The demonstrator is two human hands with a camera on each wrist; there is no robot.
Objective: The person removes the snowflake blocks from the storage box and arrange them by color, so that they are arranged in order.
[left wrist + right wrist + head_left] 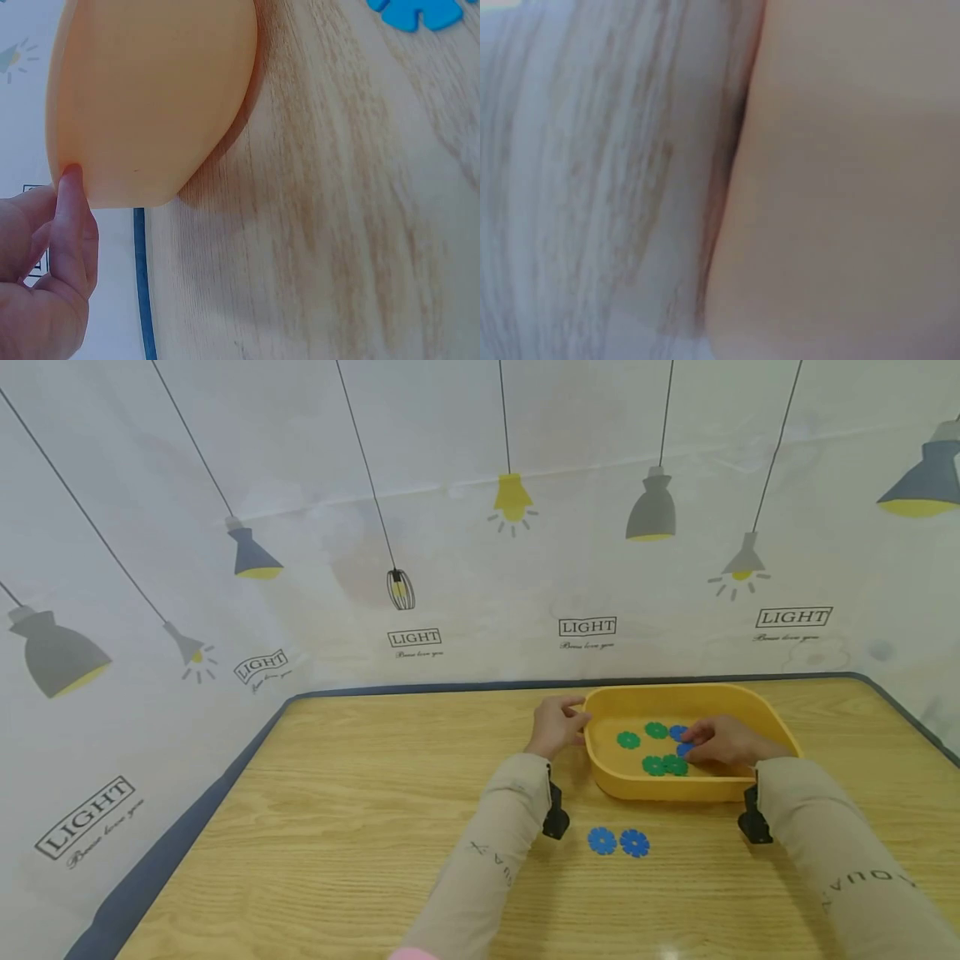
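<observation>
A yellow plastic tub (652, 787) stands on the table, with several green snowflake discs (628, 740) and two blue ones lying in it. My left hand (557, 727) grips the tub's left rim; the left wrist view has its fingers (71, 217) at the edge of the tub wall (157, 97). Reaching over the tub's front right side, my right hand (726, 742) pinches a blue snowflake disc (683, 749) between thumb and fingers. Another blue disc (678, 732) lies just behind it. The right wrist view shows only the tub's outer wall (840, 187) and blurred table; the hand is hidden there.
Two blue snowflake discs (634, 842) lie side by side on the wooden table (360, 793) in front of the tub. Behind the table hangs a white cloth (465, 552) printed with lamps. A dark edge runs round the tabletop.
</observation>
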